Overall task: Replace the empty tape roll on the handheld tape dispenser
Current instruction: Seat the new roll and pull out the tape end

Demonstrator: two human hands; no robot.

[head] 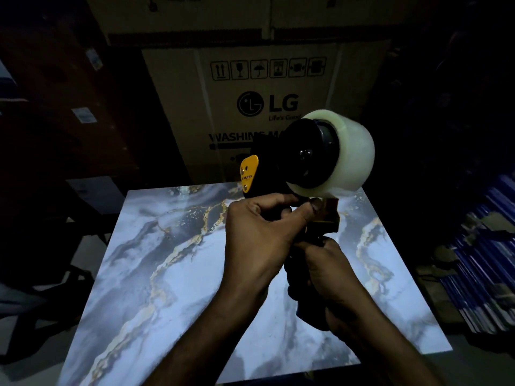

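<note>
Dim storage space surrounds a marble-patterned table (172, 260), blue-grey with gold veining, and behind it stands a stack of cardboard boxes (250, 87). Above the table a person holds up the tape dispenser (278, 168), black with a yellow plate (249, 174) on its front end. A full roll of clear tape (348, 151) already sits on the dispenser's round hub, so the swap looks mostly done, and what remains is probably feeding the loose end through to the cutter. The right hand (326, 271) is wrapped firmly around the handle low down, which keeps the tool steady and raised where the light catches it. The left hand (259, 232) is closed at the body just under the roll, thumb pressed up near the roll's lower edge; it seems to be picking at or guiding the tape's free end, though the end itself is too faint to make out. Holding the tool clear of the table gives both hands room to work around the roll. The yellow plate carries the word "MUNIX". The nearest box reads "LG", "Life's Good" and "WASHING MA…", partly hidden by the dispenser, under a row of handling symbols.
</note>
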